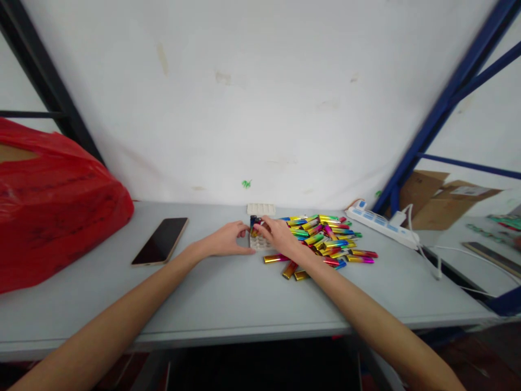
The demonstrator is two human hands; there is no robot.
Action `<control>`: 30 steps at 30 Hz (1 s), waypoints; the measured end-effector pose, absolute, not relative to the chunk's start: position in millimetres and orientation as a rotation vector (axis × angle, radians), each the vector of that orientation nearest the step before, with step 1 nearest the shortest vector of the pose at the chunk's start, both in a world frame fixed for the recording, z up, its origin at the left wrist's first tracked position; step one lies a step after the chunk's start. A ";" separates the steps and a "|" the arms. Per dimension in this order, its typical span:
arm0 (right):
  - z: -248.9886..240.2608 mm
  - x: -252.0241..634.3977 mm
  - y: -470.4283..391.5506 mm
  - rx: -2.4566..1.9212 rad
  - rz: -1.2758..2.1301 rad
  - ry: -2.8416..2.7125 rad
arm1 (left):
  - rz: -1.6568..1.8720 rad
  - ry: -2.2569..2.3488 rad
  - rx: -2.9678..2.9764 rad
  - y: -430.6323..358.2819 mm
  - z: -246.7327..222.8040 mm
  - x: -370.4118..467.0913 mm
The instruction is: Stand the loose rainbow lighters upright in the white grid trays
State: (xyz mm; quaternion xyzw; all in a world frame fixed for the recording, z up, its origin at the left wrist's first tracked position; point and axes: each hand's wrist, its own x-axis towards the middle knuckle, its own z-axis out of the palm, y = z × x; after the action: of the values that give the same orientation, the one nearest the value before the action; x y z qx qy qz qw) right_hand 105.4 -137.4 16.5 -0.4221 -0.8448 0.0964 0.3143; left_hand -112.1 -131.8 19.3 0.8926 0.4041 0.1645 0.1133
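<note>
Two bare hands meet over a pale tray near the middle of the table. The left hand curves at the tray's left side, thumb and fingers spread apart with nothing between them, a pose that would let it steady that end. The right hand reaches in from the other side, its fingertips at a small, dark-topped lighter at the tray's left end — whether they truly pinch it or only press on it, I cannot tell.

That lighter seems to stand roughly upright, dark end up, its long axis rising from the tray, though the fingers cover much of it. The pile of shiny lighters spreads to the right of the tray, partly under the right forearm, which puts it within easy reach of that hand. Most lie flat with their long axes running sideways across the table; others slant, and their ends point both ways. Another pale tray lies behind, near the wall — its long side runs along it.
</note>
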 end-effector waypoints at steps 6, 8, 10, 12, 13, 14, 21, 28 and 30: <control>12.7 100.5 -132.0 -1.210 0.152 -2.364 | 0.500 1.176 2.618 -131.7 18.8 -112.1; 13.0 101.1 -131.6 -1.239 0.050 -2.411 | 0.499 1.180 2.624 -131.3 19.1 -112.2; 14.4 103.5 -132.1 -1.212 -0.041 -2.465 | 0.493 1.181 2.626 -131.2 19.6 -112.3; 18.3 109.4 -134.3 -1.155 -0.019 -2.484 | 0.488 1.178 2.625 -131.1 20.0 -112.4; 21.5 114.2 -136.4 -1.121 0.029 -2.481 | 0.486 1.180 2.625 -130.9 20.0 -112.5; 25.4 120.1 -139.4 -1.081 0.089 -2.483 | 0.487 1.184 2.624 -130.6 19.8 -112.7; 48.3 158.5 -170.0 -0.858 0.338 -2.749 | 0.482 1.178 2.596 -127.0 19.4 -115.6; 45.2 154.5 -176.4 -0.917 0.283 -2.750 | 0.451 1.190 2.606 -125.9 20.2 -116.7; 43.9 156.4 -173.0 -0.910 0.341 -2.640 | 0.442 1.186 2.611 -126.3 20.1 -116.5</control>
State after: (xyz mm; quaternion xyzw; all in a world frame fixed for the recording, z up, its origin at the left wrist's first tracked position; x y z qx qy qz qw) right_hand 156.4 -173.0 43.9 -0.3191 -0.9258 0.1194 0.1637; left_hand -116.5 -126.3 20.1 0.8934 0.4057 0.1513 0.1197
